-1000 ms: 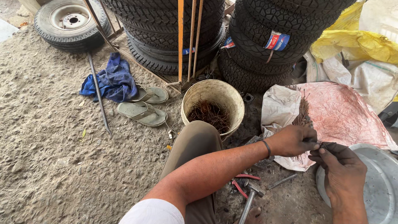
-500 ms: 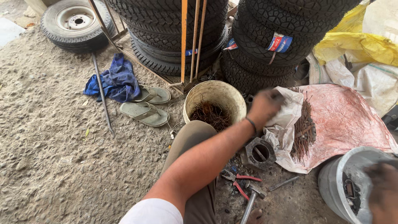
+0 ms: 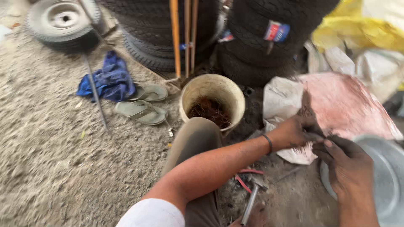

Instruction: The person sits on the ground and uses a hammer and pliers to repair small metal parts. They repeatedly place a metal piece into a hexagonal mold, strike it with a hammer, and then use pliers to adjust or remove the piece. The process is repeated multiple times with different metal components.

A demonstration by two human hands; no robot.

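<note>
Two hands are seen close together over the sack's (image 3: 336, 105) lower edge, right of the bucket (image 3: 212, 98). Left hand (image 3: 296, 132) fingers are pinched on a thin tuft of dark wires (image 3: 305, 113); right hand (image 3: 347, 166) fingers are curled near the same tuft, grip blurred, cannot be told. A metal basin (image 3: 389, 168) is seen under the right hand. A hammer (image 3: 251, 199) and red-handled pliers (image 3: 244, 180) lie on the ground by the knee.
</note>
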